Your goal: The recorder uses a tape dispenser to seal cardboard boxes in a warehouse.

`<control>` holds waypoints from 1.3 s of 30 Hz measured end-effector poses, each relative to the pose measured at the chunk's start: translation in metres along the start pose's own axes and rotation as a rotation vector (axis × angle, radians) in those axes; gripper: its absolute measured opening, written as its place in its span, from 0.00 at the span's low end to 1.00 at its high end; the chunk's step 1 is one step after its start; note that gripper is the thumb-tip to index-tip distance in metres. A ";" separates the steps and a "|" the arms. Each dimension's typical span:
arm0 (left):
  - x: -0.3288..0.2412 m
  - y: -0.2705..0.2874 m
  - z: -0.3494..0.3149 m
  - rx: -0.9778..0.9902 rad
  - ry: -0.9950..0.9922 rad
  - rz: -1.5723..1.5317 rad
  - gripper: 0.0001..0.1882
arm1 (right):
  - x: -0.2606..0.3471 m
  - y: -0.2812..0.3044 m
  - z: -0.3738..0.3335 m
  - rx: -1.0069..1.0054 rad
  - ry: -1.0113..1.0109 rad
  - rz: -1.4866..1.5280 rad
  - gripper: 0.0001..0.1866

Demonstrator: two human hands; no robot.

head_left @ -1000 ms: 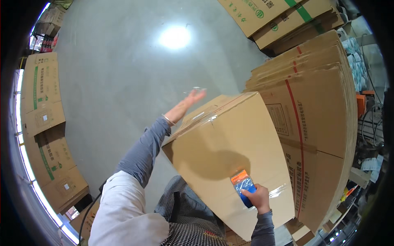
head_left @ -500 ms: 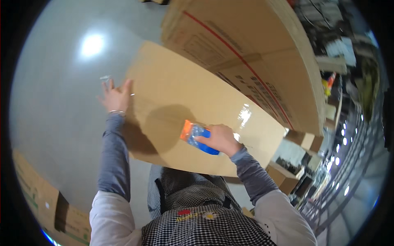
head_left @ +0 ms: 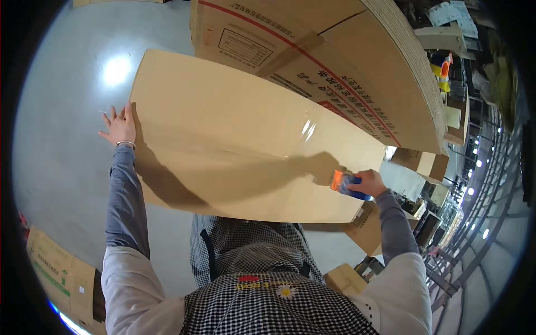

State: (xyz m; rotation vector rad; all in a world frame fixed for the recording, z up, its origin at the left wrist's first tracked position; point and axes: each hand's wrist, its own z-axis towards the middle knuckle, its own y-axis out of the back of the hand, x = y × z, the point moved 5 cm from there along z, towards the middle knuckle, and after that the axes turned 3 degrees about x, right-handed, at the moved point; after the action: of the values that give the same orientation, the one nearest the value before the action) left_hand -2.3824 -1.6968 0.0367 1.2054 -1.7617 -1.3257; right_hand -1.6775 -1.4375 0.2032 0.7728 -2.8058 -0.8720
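A large plain cardboard box (head_left: 223,95) lies in front of me, its long flat face up. My left hand (head_left: 121,125) is at its left edge, fingers spread and thumb against the cardboard. In my right hand (head_left: 369,183) is a tape dispenser (head_left: 347,183), blue with an orange front, held near the right end of the box. Whether the dispenser touches the cardboard I cannot tell. A glossy patch of clear tape (head_left: 307,128) shines on the face, and a faint seam runs across the middle. Shadows of my arms fall over the cardboard.
Tall stacked cardboard (head_left: 335,72) with red lines and print stands just beyond the box. Flattened cartons (head_left: 61,273) lie at the lower left on the grey floor (head_left: 67,139). More boxes (head_left: 419,162) and cluttered shelving are at the right.
My right hand has carried the tape dispenser from the middle of the box toward its right end. My left hand stays by the left edge, and the view has shifted slightly.
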 end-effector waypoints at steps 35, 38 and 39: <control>-0.378 -0.111 -0.436 -0.328 -0.726 0.115 0.43 | -0.280 -0.210 0.079 -0.263 -0.141 0.175 0.22; -0.373 -0.103 -0.437 -0.054 -0.655 0.221 0.41 | -0.267 -0.214 0.096 -0.029 -0.178 0.130 0.19; -0.365 -0.103 -0.438 -0.124 -0.686 0.215 0.39 | -0.248 -0.207 0.100 -0.089 -0.134 0.091 0.20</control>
State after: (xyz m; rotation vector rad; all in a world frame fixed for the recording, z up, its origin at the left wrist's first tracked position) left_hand -1.8274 -1.5394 0.0891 0.4866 -2.1426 -1.8132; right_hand -1.3962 -1.4095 0.0178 0.5908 -2.8665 -1.0614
